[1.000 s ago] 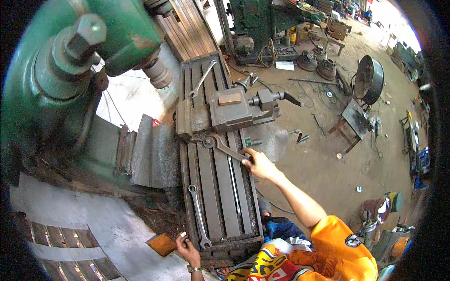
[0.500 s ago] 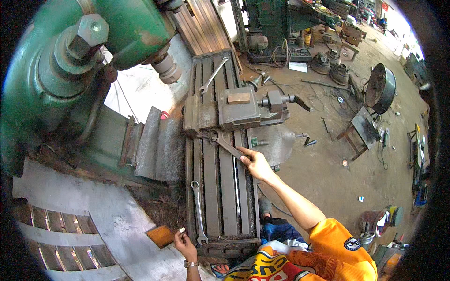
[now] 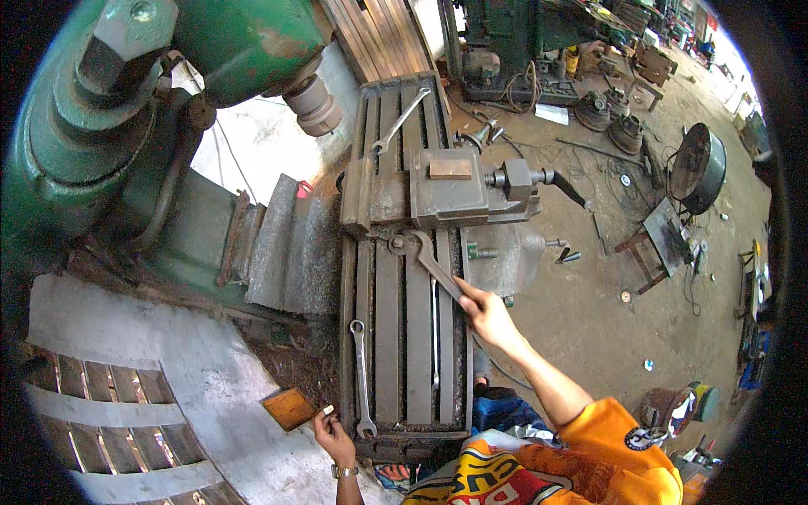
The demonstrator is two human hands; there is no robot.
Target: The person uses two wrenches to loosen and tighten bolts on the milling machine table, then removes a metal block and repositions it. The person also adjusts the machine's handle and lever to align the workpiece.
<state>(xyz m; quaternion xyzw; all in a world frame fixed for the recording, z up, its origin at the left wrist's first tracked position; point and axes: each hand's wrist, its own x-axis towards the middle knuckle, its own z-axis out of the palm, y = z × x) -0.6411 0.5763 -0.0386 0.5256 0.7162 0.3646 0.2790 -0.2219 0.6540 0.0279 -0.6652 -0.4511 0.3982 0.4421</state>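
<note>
The right hand [image 3: 492, 321] grips and hides the handle end of a dark wrench [image 3: 439, 273]; a tiny pale thing [image 3: 327, 410] at the left hand [image 3: 336, 441] is unclear, and I cannot tell if it is held. The wrench's head is at the nut [image 3: 398, 245] by the machine vise [image 3: 446, 198], its handle slanting down-right over the T-slotted table [image 3: 388, 345]. 2 silver wrenches [image 3: 362, 379] lie there; workshop floor [image 3: 572, 328] spreads rightward.

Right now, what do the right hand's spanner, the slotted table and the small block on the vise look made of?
Spanner: probably steel, dull and dark, with no bright shine. Slotted table: likely cast iron, matte grey with straight slots. Small block: brownish and flat; wood or rusty metal, unclear which.
</note>
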